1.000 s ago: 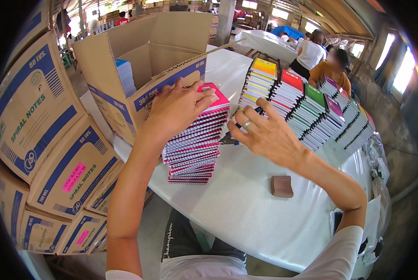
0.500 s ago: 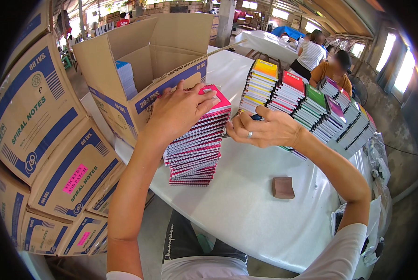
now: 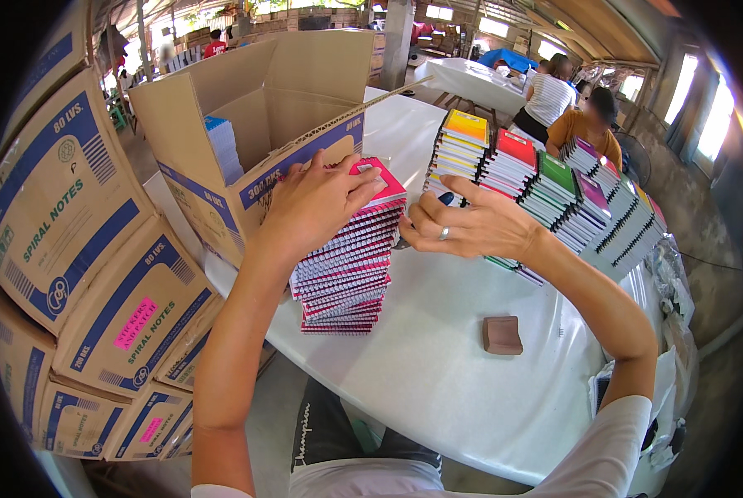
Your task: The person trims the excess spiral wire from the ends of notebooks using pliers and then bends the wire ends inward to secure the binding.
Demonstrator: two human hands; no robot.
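A tall, slightly twisted stack of spiral notebooks (image 3: 347, 278) with pink-red covers stands on the white table. Across its top lies my left hand (image 3: 313, 195), fingers stretched out over the uppermost cover. Just right of the stack, my right hand (image 3: 467, 220) is closed, with its fingers curled and a ring on one of them. A small dark blue object (image 3: 446, 199) shows between those fingers; its kind is hard to make out. Behind the stack stands an open cardboard box (image 3: 301, 158), with blue-covered notebooks (image 3: 222, 145) inside at its left.
Rows of notebooks (image 3: 546, 178) in yellow, red, green and purple stand at the right. A small brown block (image 3: 502, 335) lies on the white table (image 3: 421, 357). Closed cartons (image 3: 73, 199) are piled at my left. A person in brown (image 3: 587, 137) sits beyond the notebooks.
The view has shifted slightly. My left hand stays on the stack, and the right hand's fingers have turned a little around the dark blue object.
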